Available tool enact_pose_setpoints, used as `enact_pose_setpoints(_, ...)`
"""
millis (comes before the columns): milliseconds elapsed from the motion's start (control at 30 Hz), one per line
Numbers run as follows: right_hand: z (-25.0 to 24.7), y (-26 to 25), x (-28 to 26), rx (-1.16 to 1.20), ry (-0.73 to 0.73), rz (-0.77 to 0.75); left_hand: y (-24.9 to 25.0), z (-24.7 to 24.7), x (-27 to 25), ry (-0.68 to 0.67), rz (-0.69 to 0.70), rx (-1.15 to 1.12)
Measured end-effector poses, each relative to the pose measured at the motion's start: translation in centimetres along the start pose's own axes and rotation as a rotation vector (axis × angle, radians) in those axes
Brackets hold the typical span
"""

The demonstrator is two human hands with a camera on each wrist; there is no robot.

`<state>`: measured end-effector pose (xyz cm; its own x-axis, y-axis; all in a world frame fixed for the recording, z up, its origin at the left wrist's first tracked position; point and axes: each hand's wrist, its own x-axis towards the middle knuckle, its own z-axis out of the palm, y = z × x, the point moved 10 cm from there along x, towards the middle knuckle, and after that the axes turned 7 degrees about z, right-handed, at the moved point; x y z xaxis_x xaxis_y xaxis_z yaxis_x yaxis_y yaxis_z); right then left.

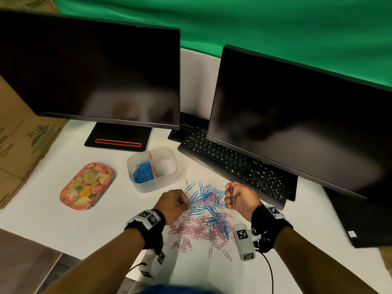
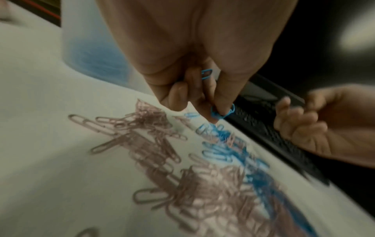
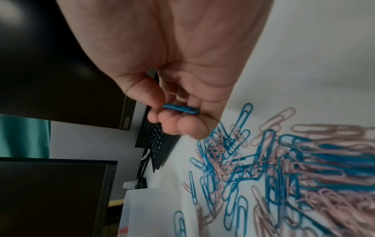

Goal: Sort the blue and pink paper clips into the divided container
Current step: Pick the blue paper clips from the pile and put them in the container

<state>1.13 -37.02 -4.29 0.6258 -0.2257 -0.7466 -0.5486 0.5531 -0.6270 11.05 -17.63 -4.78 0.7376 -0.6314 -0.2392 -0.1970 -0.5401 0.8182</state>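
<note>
A mixed pile of blue and pink paper clips [image 1: 206, 213] lies on the white desk in front of me. Beyond it to the left stands the translucent divided container [image 1: 167, 177]; blue clips [image 1: 143, 171] fill its left compartment and its right compartment looks empty. My left hand [image 1: 176, 203] hovers at the pile's left edge, fingers curled, pinching blue clips [image 2: 220, 113] at the fingertips and holding another [image 2: 206, 74] in the palm. My right hand [image 1: 238, 197] is raised over the pile's right edge, holding blue clips [image 3: 180, 108] between thumb and fingers.
Two dark monitors [image 1: 91, 71] [image 1: 301, 115] stand at the back, with a black keyboard [image 1: 233, 164] just right of the pile. A floral tray [image 1: 87, 185] lies left of the container. Cardboard [image 1: 19, 145] leans at the far left.
</note>
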Motion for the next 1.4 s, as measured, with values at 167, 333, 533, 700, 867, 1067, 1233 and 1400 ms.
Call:
enact_pose_setpoints(167, 3.3, -0.7, -0.1, -0.09, -0.018, 0.025, 0.3, -2.6, -0.7, 0.051, -0.102, -0.384)
enact_pose_setpoints(333, 11.8, -3.0, -0.8, -0.195, -0.149, -0.021, 0.4, -7.3, -1.9, 0.268, -0.238, -0.791)
enact_pose_setpoints(533, 22.3, -4.1, -0.1, -0.343, -0.232, 0.038, -1.9, -13.4, -1.7, 0.446, -0.383, -0.744)
enact_pose_setpoints(700, 26.0, -3.8, 0.9, -0.403, -0.214, 0.074, -2.1, -15.1, -0.6, 0.408, -0.418, -0.665)
enact_pose_setpoints(867, 23.8, -5.4, 1.5, -0.435, -0.183, 0.002, -3.5, -16.0, 0.3, 0.409, -0.398, -0.533)
enact_pose_setpoints(1067, 12.9, -7.9, 2.0, -0.568, -0.016, -0.147, -0.5, -16.4, -0.3, 0.469, -0.247, -0.155)
enact_pose_setpoints(1233, 3.3, -6.3, 3.0, -0.943, 0.281, -0.2, 4.3, -9.4, 0.6, 0.188, 0.049, 0.061)
enact_pose_setpoints(1400, -0.3, -4.3, 2.6, -1.338, 0.394, -0.159, 3.5, -2.7, 2.5, -0.039, 0.116, 0.376)
